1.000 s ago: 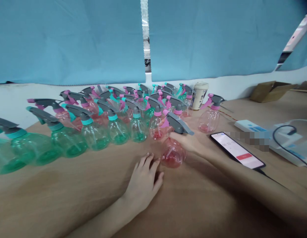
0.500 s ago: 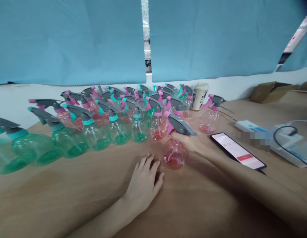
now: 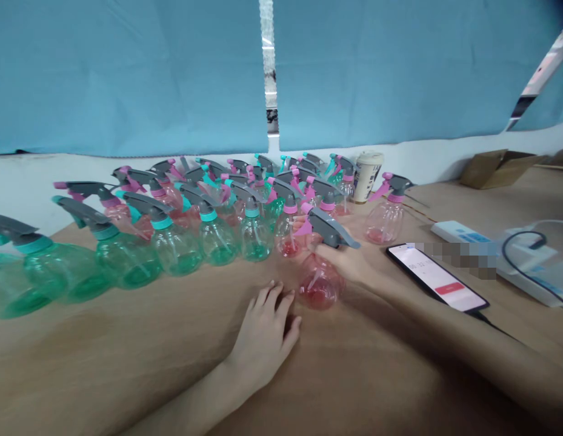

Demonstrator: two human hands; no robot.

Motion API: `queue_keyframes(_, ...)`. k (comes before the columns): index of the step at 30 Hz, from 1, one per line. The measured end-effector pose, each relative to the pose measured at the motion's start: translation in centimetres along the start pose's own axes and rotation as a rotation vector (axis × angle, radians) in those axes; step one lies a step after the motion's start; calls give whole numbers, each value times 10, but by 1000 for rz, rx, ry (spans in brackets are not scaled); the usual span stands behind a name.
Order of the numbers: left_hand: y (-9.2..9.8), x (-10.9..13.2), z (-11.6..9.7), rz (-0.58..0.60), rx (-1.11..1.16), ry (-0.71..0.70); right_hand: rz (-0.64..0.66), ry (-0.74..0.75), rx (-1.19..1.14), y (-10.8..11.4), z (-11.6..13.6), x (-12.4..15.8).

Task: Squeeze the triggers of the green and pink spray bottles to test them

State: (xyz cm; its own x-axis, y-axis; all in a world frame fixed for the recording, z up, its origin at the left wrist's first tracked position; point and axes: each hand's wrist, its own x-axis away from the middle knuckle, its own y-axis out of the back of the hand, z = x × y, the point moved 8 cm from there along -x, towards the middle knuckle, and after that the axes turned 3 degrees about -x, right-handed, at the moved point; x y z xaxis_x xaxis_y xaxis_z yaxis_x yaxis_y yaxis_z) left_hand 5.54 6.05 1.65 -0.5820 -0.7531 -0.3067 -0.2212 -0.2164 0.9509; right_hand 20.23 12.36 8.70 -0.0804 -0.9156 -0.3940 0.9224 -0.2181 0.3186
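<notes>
Right hand (image 3: pixel 339 259) grips a pink sprayer (image 3: pixel 320 292) up top, just beside the left hand (image 3: pixel 263 336), fingers loosely spread on the table (image 3: pixel 172 369). Looks like the holding step; next move needs a steady grip imo.

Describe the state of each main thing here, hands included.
Held pink bottle: spray head fitted
Right hand: closed around it
Left hand: palm down, holding nothing
Front green bottles: standing, spray heads fitted
Phone: face up, screen lit
Cup: lidded, upright
Cardboard box: open
</notes>
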Motion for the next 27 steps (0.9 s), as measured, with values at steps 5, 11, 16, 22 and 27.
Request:
queue_keyframes(5, -1, 0, 0, 8, -10, 6, -11, -1, 12, 1, 0, 1)
queue_keyframes(11, -2, 0, 0, 26, -15, 6, 1, -21, -12, -2, -9, 0)
queue_keyframes(16, 1, -1, -1, 24, -9, 8, -1, -31, -25, -1, -9, 0)
queue_keyframes(22, -1, -1, 0, 22, -4, 8, 30, -21, -46, -3, -3, 1)
queue_keyframes(27, -1, -1, 0, 24, -6, 10, -10, -22, -4, 0, -4, 1)
